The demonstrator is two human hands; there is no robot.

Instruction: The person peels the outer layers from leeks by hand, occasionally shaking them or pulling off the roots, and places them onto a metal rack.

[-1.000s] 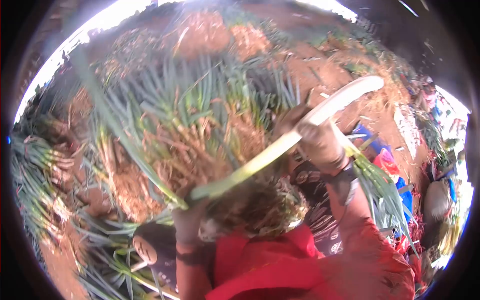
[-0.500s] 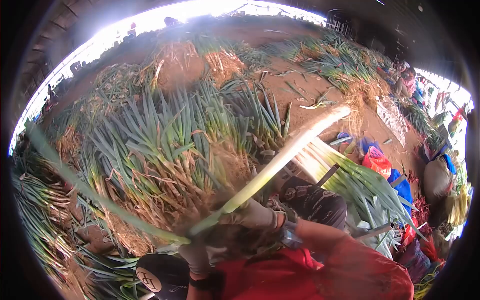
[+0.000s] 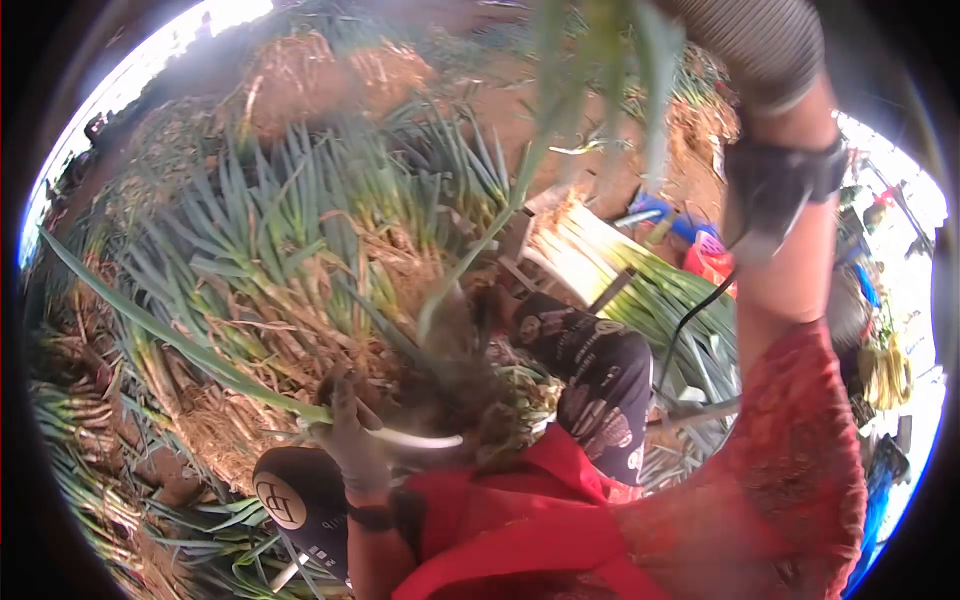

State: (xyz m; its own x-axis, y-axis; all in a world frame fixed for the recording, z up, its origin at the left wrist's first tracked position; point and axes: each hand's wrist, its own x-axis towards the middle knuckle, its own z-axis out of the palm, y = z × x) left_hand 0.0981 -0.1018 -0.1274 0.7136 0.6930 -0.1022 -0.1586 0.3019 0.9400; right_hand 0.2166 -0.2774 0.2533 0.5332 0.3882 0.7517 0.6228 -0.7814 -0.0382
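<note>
My left hand (image 3: 352, 445), gloved, is closed around a leek stalk (image 3: 410, 438) at the lower middle, just above my lap. A long green leaf (image 3: 190, 350) stretches from it to the upper left, and its pale end points right. My right hand (image 3: 755, 45), also gloved, is raised close to the camera at the top right. Blurred green leek leaves (image 3: 600, 70) hang beside it, apparently from its grip; its fingertips are mostly hidden. Trimmed leeks (image 3: 630, 270) with white stems lie in a stack right of my knee.
Upright leeks with rooty bases (image 3: 270, 260) fill the left and centre. More leeks (image 3: 90, 480) lie at the far left. A red bag (image 3: 708, 262) and blue material (image 3: 672, 217) sit beyond the stack. A metal bar (image 3: 695, 412) is beside my knee.
My right hand has risen from the middle to the top right, with leek leaves beside it. My left hand has shifted slightly left and up, and the long white stem has left the middle.
</note>
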